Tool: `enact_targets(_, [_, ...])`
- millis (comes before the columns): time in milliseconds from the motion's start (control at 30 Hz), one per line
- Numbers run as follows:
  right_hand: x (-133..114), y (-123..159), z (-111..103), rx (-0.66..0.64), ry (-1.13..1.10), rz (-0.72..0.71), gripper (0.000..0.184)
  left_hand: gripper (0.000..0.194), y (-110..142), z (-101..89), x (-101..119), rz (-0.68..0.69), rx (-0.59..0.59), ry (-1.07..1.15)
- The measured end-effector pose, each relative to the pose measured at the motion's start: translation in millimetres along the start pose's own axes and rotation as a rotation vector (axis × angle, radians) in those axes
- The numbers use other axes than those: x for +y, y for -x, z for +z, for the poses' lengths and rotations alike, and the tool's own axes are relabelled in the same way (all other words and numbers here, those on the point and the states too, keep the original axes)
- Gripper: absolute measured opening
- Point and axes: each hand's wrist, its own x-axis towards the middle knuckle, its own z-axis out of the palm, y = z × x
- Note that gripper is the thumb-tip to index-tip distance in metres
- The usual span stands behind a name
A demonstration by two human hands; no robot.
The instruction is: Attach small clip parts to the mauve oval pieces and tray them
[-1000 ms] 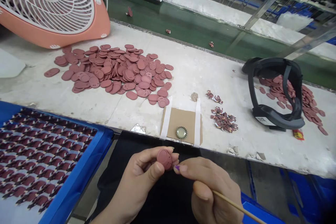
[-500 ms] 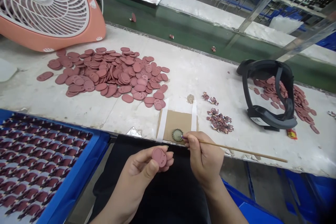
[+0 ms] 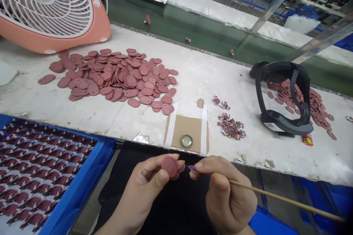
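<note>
My left hand [image 3: 150, 185] pinches a small pink oval piece [image 3: 169, 166] between thumb and fingers, over my dark lap. My right hand [image 3: 227, 196] is closed on a thin wooden stick [image 3: 281, 200] whose purple tip [image 3: 191, 167] points at the piece, just to its right. A bottle cap [image 3: 187, 141] sits on a taped-down cardboard square [image 3: 190, 130] at the table's near edge, just beyond both hands. A large heap of the same pink pieces [image 3: 118, 77] lies on the white table [image 3: 209, 80].
A pink fan [image 3: 52, 7] stands at the back left. A blue tray [image 3: 91, 176] of dark red parts lies at my left. Small dark scraps [image 3: 231, 126] and a black headset [image 3: 284, 97] over more pink pieces [image 3: 317, 104] lie to the right.
My right hand drew the stick back from the bottle cap toward me, and its tip now sits beside the pink piece. My left hand kept the piece nearly still.
</note>
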Motion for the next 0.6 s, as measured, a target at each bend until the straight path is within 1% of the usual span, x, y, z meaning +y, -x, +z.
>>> enact_targets(100, [-6.3, -2.4, 1.4, -0.069, 0.011, -0.055, 0.021, 0.023, 0.1, 0.1, -0.5, 0.006, -0.007, -0.012])
enact_targets(300, [-7.9, -8.5, 3.0, -0.103, 0.077, -0.066, 0.023, 0.02, 0.4, -3.3, -2.8, 0.014, -0.074, -0.016])
enact_targets(367, [-6.9, -7.8, 2.8, -0.125, 0.094, -0.06, 0.021, 0.022, 1.3, -1.4, -1.0, 0.018, -0.056, -0.011])
enact_targets(433, [-5.7, -6.4, 3.8, -0.135, 0.097, -0.057, 0.019, 0.026, 2.3, 1.9, 1.3, 0.013, -0.009, -0.01])
enact_targets(600, [-4.7, -8.2, 7.9, -0.075, 0.047, -0.133, 0.022, 0.034, 1.4, 4.5, 0.1, 0.028, 0.06, -0.066])
